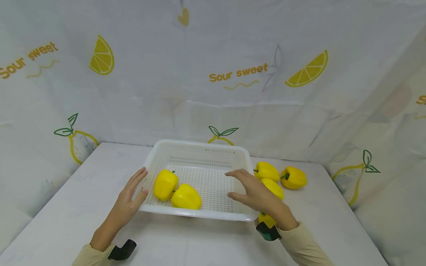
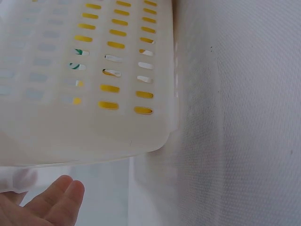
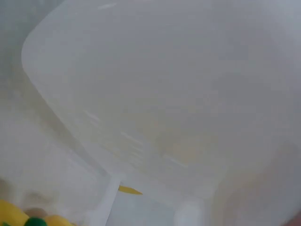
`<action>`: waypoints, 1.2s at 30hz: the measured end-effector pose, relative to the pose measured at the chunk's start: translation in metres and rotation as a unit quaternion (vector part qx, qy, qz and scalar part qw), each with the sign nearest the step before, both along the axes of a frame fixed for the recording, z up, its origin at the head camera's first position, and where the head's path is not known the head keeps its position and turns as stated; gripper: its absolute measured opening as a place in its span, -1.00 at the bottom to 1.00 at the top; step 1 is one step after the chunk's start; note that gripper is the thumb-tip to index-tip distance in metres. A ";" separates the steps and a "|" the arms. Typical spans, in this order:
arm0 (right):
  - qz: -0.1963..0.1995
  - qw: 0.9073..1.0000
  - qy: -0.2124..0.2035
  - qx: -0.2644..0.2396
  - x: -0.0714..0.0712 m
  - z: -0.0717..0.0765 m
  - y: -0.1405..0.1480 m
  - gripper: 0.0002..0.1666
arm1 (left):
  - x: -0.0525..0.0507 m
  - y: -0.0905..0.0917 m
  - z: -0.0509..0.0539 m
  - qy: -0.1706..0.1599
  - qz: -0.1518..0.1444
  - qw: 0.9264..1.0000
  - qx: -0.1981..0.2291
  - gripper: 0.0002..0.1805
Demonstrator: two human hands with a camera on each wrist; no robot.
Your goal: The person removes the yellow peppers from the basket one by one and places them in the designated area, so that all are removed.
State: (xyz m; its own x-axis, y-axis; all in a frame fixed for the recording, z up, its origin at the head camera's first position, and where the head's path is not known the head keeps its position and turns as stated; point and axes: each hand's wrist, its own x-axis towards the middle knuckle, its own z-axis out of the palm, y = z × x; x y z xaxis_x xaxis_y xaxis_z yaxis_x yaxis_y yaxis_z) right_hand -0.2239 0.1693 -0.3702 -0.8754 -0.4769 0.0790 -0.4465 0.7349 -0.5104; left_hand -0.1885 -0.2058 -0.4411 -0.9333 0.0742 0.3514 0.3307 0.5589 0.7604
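A white cloth (image 1: 159, 92) with lemon prints fills the upper frame; a pale desk (image 1: 186, 244) spans the lower part; a white basket (image 1: 213, 184) sits at lower centre; the right hand (image 1: 256, 192) hangs over its right side, grip spread and holding nothing; the left hand (image 1: 124, 201) is at its left rim, fingers straight, thumb apart; 2 yellow peppers (image 1: 186, 197) lie inside, lower left; 4 others (image 1: 294, 177) lie right of the basket, some partly covered.

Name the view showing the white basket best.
The head view, showing nearly the whole white basket from above. The left wrist view shows only a slotted part close up; the right wrist view, a blurred part.
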 end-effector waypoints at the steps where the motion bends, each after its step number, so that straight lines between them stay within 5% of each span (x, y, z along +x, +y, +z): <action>1: 0.002 1.000 0.001 -0.002 0.000 0.000 -0.002 -0.31 | 0.000 0.000 0.000 -0.001 0.000 1.000 0.000 -0.38; 36: 0.053 0.998 0.021 0.032 0.007 -0.022 -0.053 -0.36 | 0.000 0.000 -0.001 0.007 0.002 1.000 -0.005 -0.38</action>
State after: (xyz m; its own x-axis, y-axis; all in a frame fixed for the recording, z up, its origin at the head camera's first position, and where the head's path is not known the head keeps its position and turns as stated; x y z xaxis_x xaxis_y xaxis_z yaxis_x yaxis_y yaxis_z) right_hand -0.2171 0.1164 -0.3922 -0.8165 -0.5718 0.0799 -0.5430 0.7134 -0.4429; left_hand -0.1885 -0.2053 -0.4422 -0.9286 0.0748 0.3634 0.3392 0.5679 0.7500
